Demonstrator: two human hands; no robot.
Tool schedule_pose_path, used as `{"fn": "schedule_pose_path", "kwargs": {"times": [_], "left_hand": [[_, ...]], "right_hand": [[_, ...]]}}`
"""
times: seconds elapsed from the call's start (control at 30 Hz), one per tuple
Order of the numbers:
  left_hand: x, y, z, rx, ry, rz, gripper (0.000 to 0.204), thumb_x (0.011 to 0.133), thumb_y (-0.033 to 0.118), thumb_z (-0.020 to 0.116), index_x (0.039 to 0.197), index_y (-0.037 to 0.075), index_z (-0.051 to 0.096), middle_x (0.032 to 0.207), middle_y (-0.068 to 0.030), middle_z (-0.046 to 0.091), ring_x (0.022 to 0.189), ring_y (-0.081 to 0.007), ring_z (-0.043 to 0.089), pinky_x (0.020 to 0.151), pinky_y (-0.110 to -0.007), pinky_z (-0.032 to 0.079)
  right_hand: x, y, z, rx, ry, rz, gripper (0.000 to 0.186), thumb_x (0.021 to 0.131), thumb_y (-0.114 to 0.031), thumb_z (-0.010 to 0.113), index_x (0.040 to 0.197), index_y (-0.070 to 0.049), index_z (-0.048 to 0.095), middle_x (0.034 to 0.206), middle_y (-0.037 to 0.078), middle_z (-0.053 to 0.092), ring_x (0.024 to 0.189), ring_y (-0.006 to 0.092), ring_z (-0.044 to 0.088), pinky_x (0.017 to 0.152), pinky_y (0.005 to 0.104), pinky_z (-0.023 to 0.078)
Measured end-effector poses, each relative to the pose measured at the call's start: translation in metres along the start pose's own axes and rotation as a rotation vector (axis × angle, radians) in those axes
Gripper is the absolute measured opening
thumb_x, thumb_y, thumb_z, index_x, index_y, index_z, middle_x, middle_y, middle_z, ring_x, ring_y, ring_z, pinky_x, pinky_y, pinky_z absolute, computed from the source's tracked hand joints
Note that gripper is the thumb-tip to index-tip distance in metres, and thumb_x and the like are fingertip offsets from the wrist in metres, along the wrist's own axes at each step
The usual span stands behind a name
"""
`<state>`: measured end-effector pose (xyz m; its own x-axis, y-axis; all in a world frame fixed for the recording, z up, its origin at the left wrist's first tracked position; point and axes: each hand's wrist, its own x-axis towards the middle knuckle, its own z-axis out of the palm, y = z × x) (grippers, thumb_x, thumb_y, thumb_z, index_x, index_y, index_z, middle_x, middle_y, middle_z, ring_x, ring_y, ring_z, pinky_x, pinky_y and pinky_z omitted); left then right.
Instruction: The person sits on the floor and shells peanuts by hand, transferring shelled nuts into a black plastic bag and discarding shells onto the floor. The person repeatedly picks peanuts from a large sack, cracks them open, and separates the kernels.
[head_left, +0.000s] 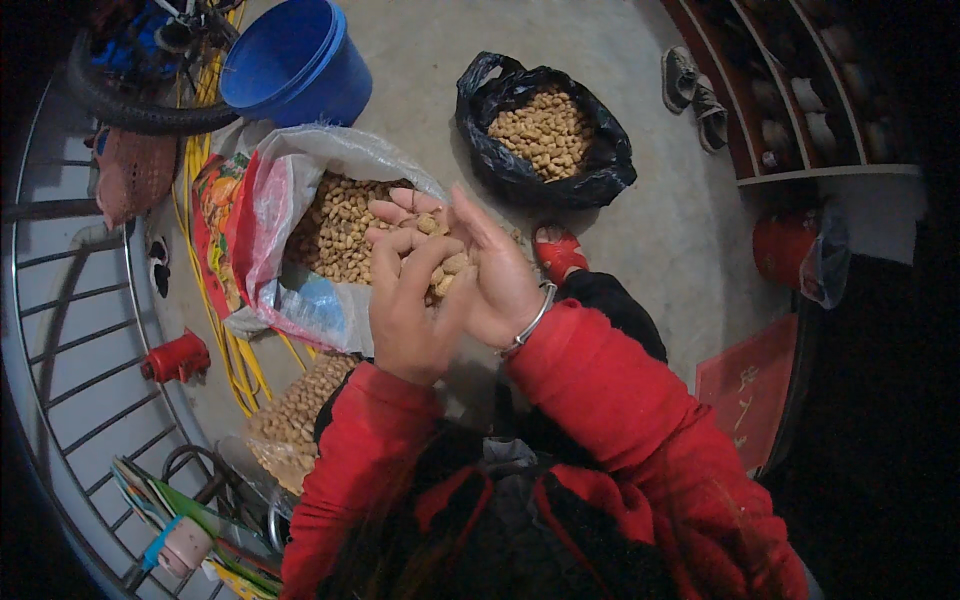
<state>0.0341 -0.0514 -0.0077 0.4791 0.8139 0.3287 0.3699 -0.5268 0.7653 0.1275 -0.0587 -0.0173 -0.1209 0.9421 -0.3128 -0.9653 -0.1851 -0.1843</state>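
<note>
My right hand [500,285] is cupped palm up, with a silvery bangle [537,318] at its wrist. Several unshelled peanuts [452,270] lie in that palm. Over them, my left hand [412,320] bends its fingers and thumb around some of the nuts, touching the right palm. Both hands are above the near edge of a woven plastic sack [345,147], whose open mouth shows a heap of peanuts [335,235]. Farther right on the floor, a black plastic bag [600,180] stands open with more peanuts [545,130] inside.
A clear bag of peanuts [290,425] sits by my left forearm. Behind the sack stands a blue bucket [345,75]. Yellow cord [235,355], a red bottle jack [177,357] and a metal railing [75,345] line the left. At right are shoes [695,95] and a shelf rack [800,100].
</note>
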Motion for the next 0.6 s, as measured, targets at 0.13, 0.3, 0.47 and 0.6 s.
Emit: {"fn": "schedule_pose_path", "kwargs": {"times": [0.13, 0.3, 0.47, 0.6], "left_hand": [[0.001, 0.0, 0.0, 0.03, 0.036, 0.041, 0.018, 0.073, 0.007, 0.056, 0.091, 0.003, 0.052, 0.084, -0.0084, 0.05, 0.07, -0.0175, 0.048, 0.06, -0.025, 0.04], [0.01, 0.013, -0.015, -0.844, 0.19, -0.65, 0.013, 0.078, 0.009, 0.054, 0.09, 0.006, 0.052, 0.074, -0.001, 0.049, 0.052, -0.0048, 0.041, 0.042, -0.018, 0.03], [0.046, 0.005, -0.018, -0.78, 0.165, -0.626, 0.019, 0.082, 0.018, 0.05, 0.097, 0.006, 0.049, 0.08, -0.0013, 0.051, 0.049, -0.0034, 0.039, 0.038, -0.017, 0.028], [0.117, 0.02, 0.001, -0.307, -0.12, -0.309, 0.028, 0.079, 0.02, 0.056, 0.101, 0.003, 0.05, 0.083, -0.005, 0.053, 0.061, -0.0083, 0.049, 0.047, -0.02, 0.039]], "right_hand": [[-0.003, -0.006, 0.005, 0.103, 0.022, 0.028, 0.048, 0.088, -0.039, 0.031, 0.114, 0.001, 0.038, 0.12, 0.015, 0.042, 0.11, 0.0283, 0.041, 0.095, 0.0396, 0.031], [0.0, -0.007, -0.007, 0.167, 0.103, -0.028, 0.044, 0.088, -0.04, 0.035, 0.109, -0.001, 0.039, 0.106, 0.013, 0.049, 0.1, 0.0225, 0.047, 0.09, 0.0341, 0.036], [-0.003, -0.014, -0.011, 0.142, 0.222, -0.058, 0.042, 0.088, -0.038, 0.036, 0.109, -0.002, 0.04, 0.104, 0.012, 0.05, 0.1, 0.0214, 0.046, 0.089, 0.0327, 0.035], [-0.005, -0.013, -0.014, 0.174, 0.226, -0.073, 0.04, 0.089, -0.035, 0.034, 0.103, 0.001, 0.045, 0.103, 0.014, 0.051, 0.099, 0.0247, 0.048, 0.088, 0.0353, 0.038]]}}
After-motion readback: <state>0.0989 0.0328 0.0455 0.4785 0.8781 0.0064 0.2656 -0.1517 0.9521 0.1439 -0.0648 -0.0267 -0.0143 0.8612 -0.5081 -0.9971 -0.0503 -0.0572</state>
